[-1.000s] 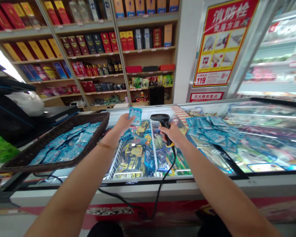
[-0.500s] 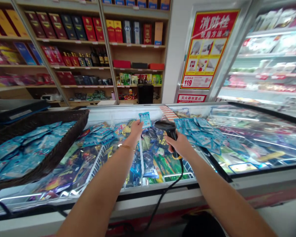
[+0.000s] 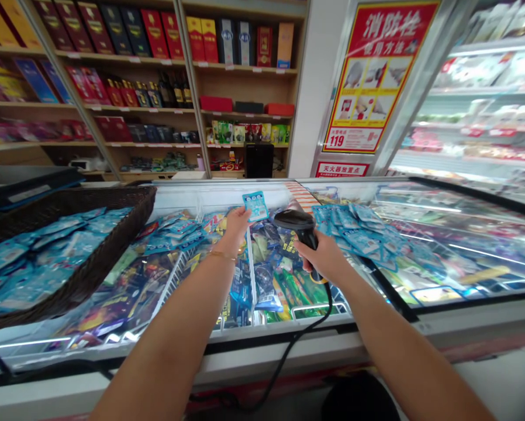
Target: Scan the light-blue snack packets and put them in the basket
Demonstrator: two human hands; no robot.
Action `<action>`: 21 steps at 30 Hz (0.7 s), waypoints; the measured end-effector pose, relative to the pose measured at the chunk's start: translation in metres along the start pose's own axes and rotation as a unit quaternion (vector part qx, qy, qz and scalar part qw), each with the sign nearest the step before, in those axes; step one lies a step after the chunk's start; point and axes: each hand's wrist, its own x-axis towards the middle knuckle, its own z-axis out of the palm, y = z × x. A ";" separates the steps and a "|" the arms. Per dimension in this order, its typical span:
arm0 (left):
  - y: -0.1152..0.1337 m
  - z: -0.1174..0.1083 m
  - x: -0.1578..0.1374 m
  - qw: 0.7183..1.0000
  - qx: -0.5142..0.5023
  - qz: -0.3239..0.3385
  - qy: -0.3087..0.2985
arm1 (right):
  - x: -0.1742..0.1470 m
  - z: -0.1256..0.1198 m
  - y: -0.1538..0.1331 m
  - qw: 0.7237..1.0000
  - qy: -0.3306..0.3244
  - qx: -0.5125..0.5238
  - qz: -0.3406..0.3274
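Observation:
Pinched in my left hand [image 3: 237, 227] is a small blue packet [image 3: 255, 206], held up above the freezer with its printed face toward me. My right hand [image 3: 321, 254] is wrapped round the handle of a black barcode scanner [image 3: 304, 225], whose head points left toward the packet, a short gap away. The scanner's cord [image 3: 284, 354] hangs down over the freezer's front edge. A pile of similar blue packets [image 3: 359, 231] lies on the freezer lid to the right of the scanner. Another small heap of blue packets [image 3: 175, 231] is left of my left hand.
A dark woven basket [image 3: 126, 248] with many blue packets stands at left. Beneath the hands, the chest freezer [image 3: 227, 345] holds bagged goods in wire dividers. Shelves of boxes [image 3: 240, 85] and a red poster [image 3: 376, 76] are behind; a lit display fridge [image 3: 477, 117] is at right.
The view has tilted slightly downward. In my left hand the blue packet has turned a little and sits slightly higher. My right hand keeps its hold on the scanner.

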 end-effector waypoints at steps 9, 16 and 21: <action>0.004 0.004 -0.002 0.999 -0.034 -0.011 0.022 | 0.001 0.000 -0.001 1.000 -0.007 0.011 0.000; 0.005 0.006 -0.006 0.996 -0.013 0.008 0.086 | 0.006 0.002 0.000 0.999 -0.001 0.033 0.003; 0.011 0.024 -0.020 0.991 0.024 0.014 0.133 | 0.013 -0.006 0.008 0.995 0.020 0.100 0.009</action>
